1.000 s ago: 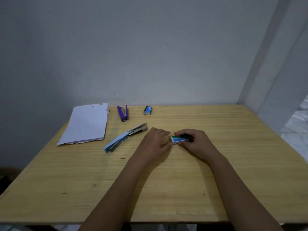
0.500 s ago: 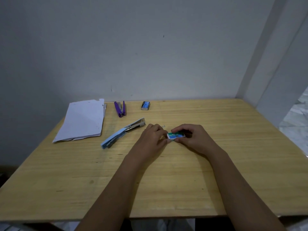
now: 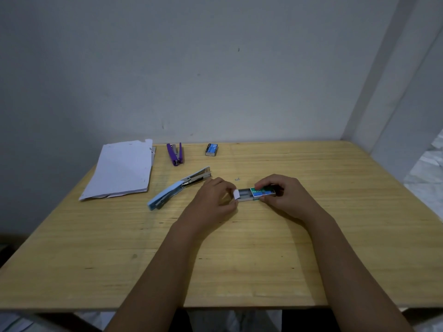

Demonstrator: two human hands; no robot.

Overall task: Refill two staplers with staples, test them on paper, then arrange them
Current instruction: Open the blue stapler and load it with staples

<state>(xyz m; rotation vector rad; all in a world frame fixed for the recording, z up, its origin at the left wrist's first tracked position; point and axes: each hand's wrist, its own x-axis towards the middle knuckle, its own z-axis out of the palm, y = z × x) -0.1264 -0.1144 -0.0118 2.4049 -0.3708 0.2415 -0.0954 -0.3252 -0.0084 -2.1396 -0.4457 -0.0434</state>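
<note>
A small green and blue staple box (image 3: 260,192) lies at the middle of the wooden table (image 3: 239,259). My right hand (image 3: 285,195) grips its sleeve. My left hand (image 3: 213,200) pinches the white end of the inner tray (image 3: 242,194), which is slid partly out with staples showing. A light blue stapler (image 3: 177,188) lies opened flat just left of my left hand. A purple stapler (image 3: 175,154) lies opened near the wall. A stack of white paper (image 3: 122,168) rests at the back left.
A second blue staple box (image 3: 212,149) sits near the wall, right of the purple stapler. A tiny loose staple bit (image 3: 237,179) lies just behind the hands. The wall runs along the table's far edge, with a corner at the right.
The inner tray has been drawn out leftward from the staple box by my left hand. The right hand keeps hold of the sleeve. The head camera has tilted slightly.
</note>
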